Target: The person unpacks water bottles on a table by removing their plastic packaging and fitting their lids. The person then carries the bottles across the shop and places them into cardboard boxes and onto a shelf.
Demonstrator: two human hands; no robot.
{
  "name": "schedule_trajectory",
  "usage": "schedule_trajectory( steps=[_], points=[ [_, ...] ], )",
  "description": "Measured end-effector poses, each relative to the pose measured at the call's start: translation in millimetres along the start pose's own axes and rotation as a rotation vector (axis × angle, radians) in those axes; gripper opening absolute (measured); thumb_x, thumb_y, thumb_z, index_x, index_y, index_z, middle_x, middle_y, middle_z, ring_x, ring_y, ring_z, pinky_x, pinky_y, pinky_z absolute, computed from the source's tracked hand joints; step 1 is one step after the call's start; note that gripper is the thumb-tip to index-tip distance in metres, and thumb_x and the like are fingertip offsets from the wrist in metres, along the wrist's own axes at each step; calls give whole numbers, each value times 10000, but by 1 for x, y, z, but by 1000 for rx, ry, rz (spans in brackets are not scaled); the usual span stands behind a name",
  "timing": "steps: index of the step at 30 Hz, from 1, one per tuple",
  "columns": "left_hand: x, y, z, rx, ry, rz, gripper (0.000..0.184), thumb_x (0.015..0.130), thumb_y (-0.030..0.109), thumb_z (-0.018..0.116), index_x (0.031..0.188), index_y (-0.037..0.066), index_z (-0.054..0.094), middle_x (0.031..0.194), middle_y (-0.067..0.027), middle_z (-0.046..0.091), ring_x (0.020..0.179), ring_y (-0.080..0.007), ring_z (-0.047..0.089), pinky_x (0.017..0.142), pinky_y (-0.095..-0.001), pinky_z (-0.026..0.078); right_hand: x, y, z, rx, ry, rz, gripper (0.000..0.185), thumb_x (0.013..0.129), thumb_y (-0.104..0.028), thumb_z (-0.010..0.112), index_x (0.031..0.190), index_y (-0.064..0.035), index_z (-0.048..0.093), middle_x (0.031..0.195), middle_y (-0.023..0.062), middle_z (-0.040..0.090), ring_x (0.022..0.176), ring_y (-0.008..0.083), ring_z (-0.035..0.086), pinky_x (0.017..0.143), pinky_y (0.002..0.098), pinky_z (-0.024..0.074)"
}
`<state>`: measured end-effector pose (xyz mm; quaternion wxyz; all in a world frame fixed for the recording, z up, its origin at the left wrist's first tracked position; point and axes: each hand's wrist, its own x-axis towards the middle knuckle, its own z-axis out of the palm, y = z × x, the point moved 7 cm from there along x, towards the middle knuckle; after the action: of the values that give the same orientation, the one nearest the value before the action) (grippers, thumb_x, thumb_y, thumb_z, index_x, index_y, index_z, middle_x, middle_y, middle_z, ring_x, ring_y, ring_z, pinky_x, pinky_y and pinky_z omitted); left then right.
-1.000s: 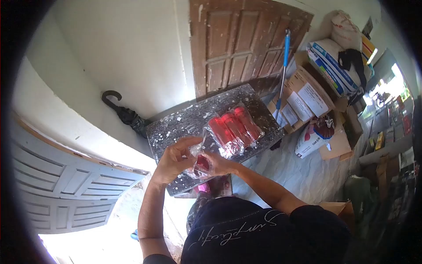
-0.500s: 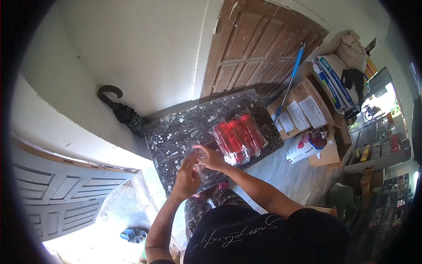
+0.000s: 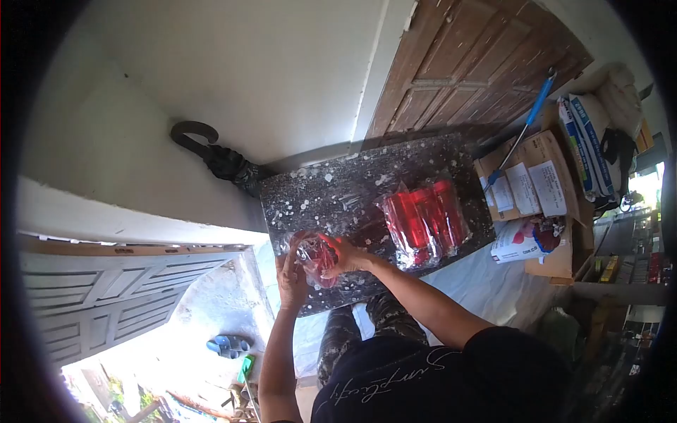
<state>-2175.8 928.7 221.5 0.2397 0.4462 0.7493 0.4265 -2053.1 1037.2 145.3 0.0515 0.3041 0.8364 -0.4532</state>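
Observation:
Between my hands is a crinkled clear plastic bag with something red in it; its exact kind is hard to make out. My left hand grips its left side, fingers pointing up along the plastic. From the right, my right hand is closed on the other side. Both hands are over the front left part of a dark, paint-spattered table. To the right of my right hand, several red bottle-like items in clear plastic lie side by side on the tabletop.
A black umbrella leans at the wall by the table's left corner. Cardboard boxes, a blue-handled pole and a white sack stand to the right. At lower left are an open grey door and blue sandals.
The view has shifted, so the table appears farther right. The red, plastic-wrapped thing now shows clearly between my hands, which are slightly farther apart. The wrapped red items stay in place.

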Motion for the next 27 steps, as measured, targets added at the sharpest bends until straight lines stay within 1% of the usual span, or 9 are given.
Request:
schedule_trajectory(
  steps=[3,5,7,9,11,15,23,25,27],
  points=[
    [6,-19,9,52,128,76,671,769,-104,481,1399,121,445,1045,-144,529,910,-242,540,749,-328,482,11,7,45,898,-185,-32,940,666,-361,849,1396,-51,346,1240,149,531,1159,233,511,991,387,416],
    [10,-19,19,142,170,168,615,793,-74,500,1381,101,454,1082,-129,562,888,-220,549,762,-349,482,3,10,51,938,-99,15,861,666,-430,835,1313,-48,414,1236,142,535,1147,217,517,983,374,421],
    [10,-70,37,-110,258,-208,548,827,-2,499,1361,117,484,1108,-146,609,1010,-259,585,854,-356,484,-5,32,53,643,103,200,816,683,-418,823,1282,-31,426,1164,147,571,1092,240,564,916,382,463],
    [11,-100,67,-12,191,-98,508,848,47,521,1351,112,493,1170,-107,603,1002,-217,588,847,-339,481,-16,37,38,443,223,371,789,693,-407,814,1258,-13,429,1084,161,605,1034,284,609,842,400,502],
    [4,-124,119,-940,117,-515,463,878,116,540,1339,98,499,1254,-73,562,1037,-192,568,870,-337,464,-22,33,14,55,477,261,790,700,-363,800,1300,-35,405,1013,181,624,962,361,625,753,464,513],
    [19,-119,187,-1402,103,-702,507,897,274,629,1329,52,481,1252,-58,544,1168,-181,501,941,-339,438,-21,20,6,-535,449,359,678,796,-232,666,1392,-125,362,1284,230,476,939,387,598,734,507,486],
    [64,-169,171,-563,51,-711,630,694,274,835,1166,-1,520,1072,-104,593,912,-203,595,754,-349,516,-2,45,-2,-88,376,-99,513,832,-149,618,1310,-53,459,1285,233,410,1137,408,484,902,496,438],
    [62,-180,174,-687,19,-700,654,713,276,825,1200,-12,498,1110,-115,577,936,-206,590,756,-351,517,-16,53,-11,34,268,-144,486,823,-169,658,1257,-24,495,1213,205,462,1122,364,493,905,474,422],
    [60,-187,175,-812,-8,-679,677,732,278,816,1234,-22,476,1148,-125,562,959,-209,584,758,-353,518,-52,81,-60,-88,609,64,589,831,-251,676,1320,-32,431,1210,229,468,1100,419,498,909,508,421]
  ],
)
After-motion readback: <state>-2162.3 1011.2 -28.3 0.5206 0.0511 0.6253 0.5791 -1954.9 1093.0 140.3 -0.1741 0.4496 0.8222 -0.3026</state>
